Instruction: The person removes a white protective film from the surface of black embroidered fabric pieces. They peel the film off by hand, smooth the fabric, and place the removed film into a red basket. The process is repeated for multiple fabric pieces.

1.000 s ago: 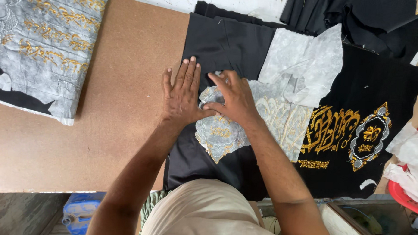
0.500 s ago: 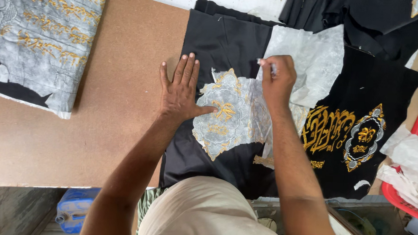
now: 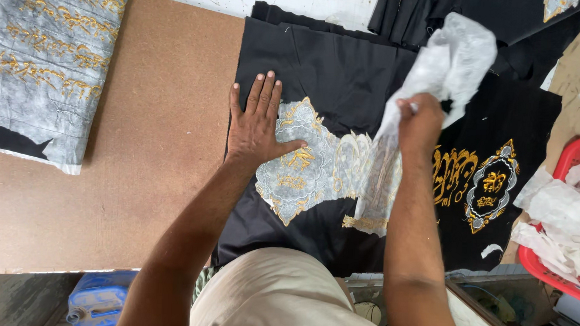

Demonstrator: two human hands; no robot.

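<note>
One black cloth lies spread on the brown tabletop, filling the middle of the view. The left hand is pressed flat on it at about 9 o'clock from the centre, fingers released and spread, thumb touching the edge of a gold embroidered motif with white backing over it. The right hand — at about 2 o'clock from that motif — is clenched on one sheet of white backing paper, lifted off the cloth, its lower end trailing down onto the embroidery. Two more gold motifs show uncovered at 3 o'clock, one script-like, one medallion-shaped. At 10 o'clock, one grey, gold-stitched folded cloth. At 4 o'clock, one red basket — crumpled white scraps inside.
</note>
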